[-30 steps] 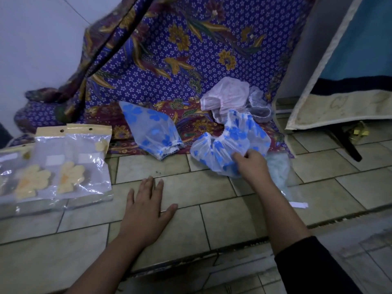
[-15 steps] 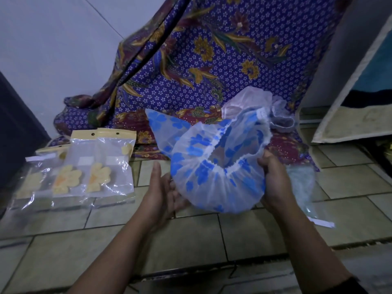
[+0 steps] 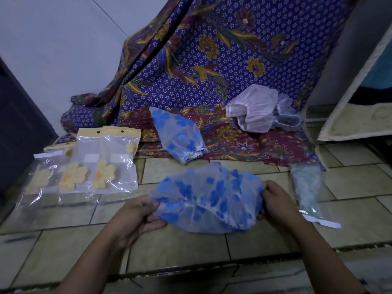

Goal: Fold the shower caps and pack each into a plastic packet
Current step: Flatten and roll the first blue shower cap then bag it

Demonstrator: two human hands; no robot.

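1. blue-flowered shower cap (image 3: 205, 200): translucent, with a gathered white-trimmed edge. It is stretched sideways between my two hands, low over the tiled floor (image 3: 180, 251) (whether its underside touches the tiles I cannot tell).

2. left hand (image 3: 137, 215): grasping the cap's left edge, fingers curled beneath it and thumb on top.

3. right hand (image 3: 275, 200): grasping the cap's right edge, fingers curled round the gathered rim.

4. second blue-flowered cap (image 3: 178, 134): collapsed into a rough cone. It lies on the lower part of the batik cloth (image 3: 212, 60) with its frilled opening toward me, reaching the first tiles. It sits beyond the held cap and apart from it.

5. pale pink cap (image 3: 252, 107): crumpled on the cloth, far right of centre. A grey cap (image 3: 288, 115) lies against its right side.

6. clear packets (image 3: 114, 162): an overlapping row flat on the floor to my left. They have yellow header strips, and yellow flower shapes show through the plastic (what carries the flowers I cannot tell).

7. single packet (image 3: 307, 187): on the floor just beyond my right hand, with a white strip at its near end and blurred contents.

8. The batik cloth is purple with gold flowers. It hangs down from above and spreads onto the floor beside a pale wall (image 3: 53, 39).
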